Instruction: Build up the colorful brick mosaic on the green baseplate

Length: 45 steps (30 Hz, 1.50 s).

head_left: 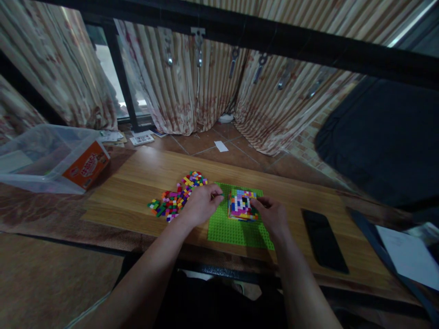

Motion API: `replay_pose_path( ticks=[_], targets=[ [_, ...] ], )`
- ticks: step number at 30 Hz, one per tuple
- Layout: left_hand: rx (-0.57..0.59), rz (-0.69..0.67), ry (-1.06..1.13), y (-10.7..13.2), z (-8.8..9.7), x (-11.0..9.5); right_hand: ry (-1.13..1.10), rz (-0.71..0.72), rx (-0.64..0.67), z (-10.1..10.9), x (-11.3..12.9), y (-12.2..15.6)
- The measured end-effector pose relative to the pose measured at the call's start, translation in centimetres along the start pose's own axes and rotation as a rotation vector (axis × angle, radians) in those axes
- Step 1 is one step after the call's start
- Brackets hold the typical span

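Observation:
A block of toy bricks [242, 208] in many colours, several layers high, with a small dark gap in its top, stands on a green studded baseplate [222, 228]. My right hand [272, 214] is at the block's right side, thumb and fingertips closed on its upper right edge. Left of the block, over the baseplate's left edge, my left hand [202, 203] has thumb and forefinger pinched together. A dark green bit shows at those fingertips, too small to name. Beyond and beside the left wrist lies a pile of loose bricks [174, 201], partly hidden by that hand.
The wooden board [120, 196] carries all this, with a black phone [324, 240] to the right. A clear plastic bin [44, 176] with an orange label stands far left. White paper [408, 253] lies far right. Wrenches [260, 66] hang on the dark bar in front of curtains.

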<state>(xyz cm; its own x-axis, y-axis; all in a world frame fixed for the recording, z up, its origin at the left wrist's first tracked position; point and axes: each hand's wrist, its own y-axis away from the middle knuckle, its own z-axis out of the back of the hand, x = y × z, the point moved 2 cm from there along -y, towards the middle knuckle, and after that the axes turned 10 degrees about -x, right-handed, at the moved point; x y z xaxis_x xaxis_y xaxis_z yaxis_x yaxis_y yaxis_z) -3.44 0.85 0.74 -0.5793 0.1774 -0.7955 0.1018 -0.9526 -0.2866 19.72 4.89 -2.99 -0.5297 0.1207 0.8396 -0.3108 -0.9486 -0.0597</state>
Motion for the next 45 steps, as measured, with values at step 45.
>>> replay_pose_path(
  ticks=[45],
  targets=[
    [0.016,0.255,0.539,0.6,-4.4,-2.2,-0.415,0.244,-0.064,1.1,2.6,2.5]
  ],
)
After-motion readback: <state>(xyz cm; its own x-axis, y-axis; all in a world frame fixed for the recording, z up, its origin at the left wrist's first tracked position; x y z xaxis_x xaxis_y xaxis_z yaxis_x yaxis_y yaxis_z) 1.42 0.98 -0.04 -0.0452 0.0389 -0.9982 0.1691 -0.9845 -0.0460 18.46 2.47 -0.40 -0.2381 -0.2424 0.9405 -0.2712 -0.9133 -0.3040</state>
